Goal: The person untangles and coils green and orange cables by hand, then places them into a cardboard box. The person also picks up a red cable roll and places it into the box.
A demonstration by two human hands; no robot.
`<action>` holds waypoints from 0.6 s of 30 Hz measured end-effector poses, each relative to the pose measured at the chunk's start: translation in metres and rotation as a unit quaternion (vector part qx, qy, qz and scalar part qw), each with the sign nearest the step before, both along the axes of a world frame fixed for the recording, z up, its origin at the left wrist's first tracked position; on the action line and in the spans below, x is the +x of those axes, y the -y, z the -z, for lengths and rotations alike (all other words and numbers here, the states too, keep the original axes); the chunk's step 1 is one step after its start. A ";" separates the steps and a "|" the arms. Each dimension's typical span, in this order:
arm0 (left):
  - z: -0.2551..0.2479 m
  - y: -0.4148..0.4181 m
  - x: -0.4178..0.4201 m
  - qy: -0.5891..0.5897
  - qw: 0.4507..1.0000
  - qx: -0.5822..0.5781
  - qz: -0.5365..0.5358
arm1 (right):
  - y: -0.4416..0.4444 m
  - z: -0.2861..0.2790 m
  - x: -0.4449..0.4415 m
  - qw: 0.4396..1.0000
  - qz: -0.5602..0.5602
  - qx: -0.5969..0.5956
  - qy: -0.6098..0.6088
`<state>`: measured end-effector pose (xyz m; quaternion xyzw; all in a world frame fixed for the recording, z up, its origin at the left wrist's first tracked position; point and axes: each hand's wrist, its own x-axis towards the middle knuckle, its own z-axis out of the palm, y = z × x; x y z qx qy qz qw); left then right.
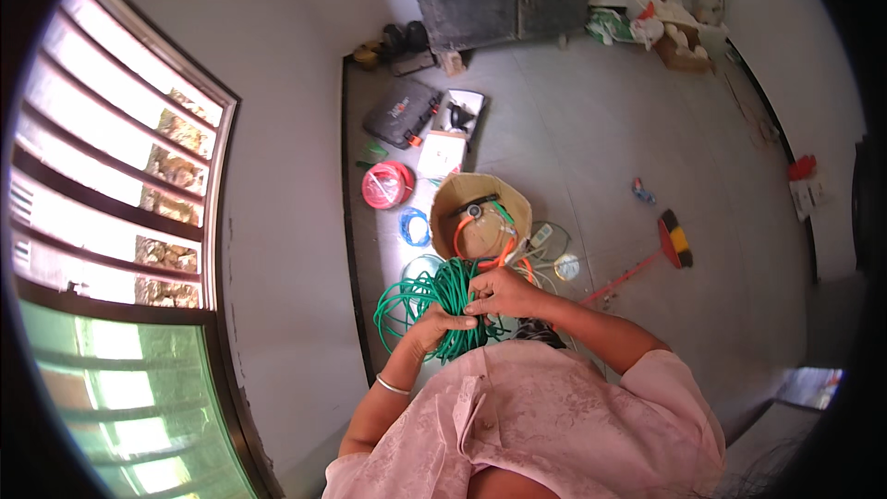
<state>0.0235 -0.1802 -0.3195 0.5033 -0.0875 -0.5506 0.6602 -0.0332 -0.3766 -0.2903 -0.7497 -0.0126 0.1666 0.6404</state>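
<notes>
A loose bundle of green cable [450, 291] is gathered in front of my body. My left hand [436, 328] grips the bundle from below left, its thumb laid across the strands. On the right side of the same bundle, my right hand [500, 293] pinches at the strands with thumb and fingers; the fingertips of both hands nearly meet. Just beyond the bundle stands an open cardboard box [443, 222], with an orange hose [461, 239] and a black tool inside.
Left of the box lie a red coil [384, 185] and a blue wire coil [414, 226]. Farther off are a dark tool case [402, 111] and a white box [443, 152]. A broom [673, 239] lies right, and a barred window [118, 152] is at left.
</notes>
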 end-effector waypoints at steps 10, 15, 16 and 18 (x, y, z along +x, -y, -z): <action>0.114 0.041 -0.035 -0.246 0.940 0.077 -0.223 | -0.005 0.159 -0.063 0.970 0.199 0.135 -0.042; 0.171 0.047 -0.035 -0.266 0.898 0.144 -0.320 | -0.018 0.207 -0.064 0.980 0.039 0.101 -0.166; 0.175 0.052 -0.028 -0.263 0.891 0.153 -0.337 | -0.023 0.221 -0.058 0.976 0.046 0.113 -0.183; 0.188 0.054 -0.019 -0.228 0.888 0.187 -0.353 | -0.026 0.241 -0.049 0.978 0.071 0.153 -0.122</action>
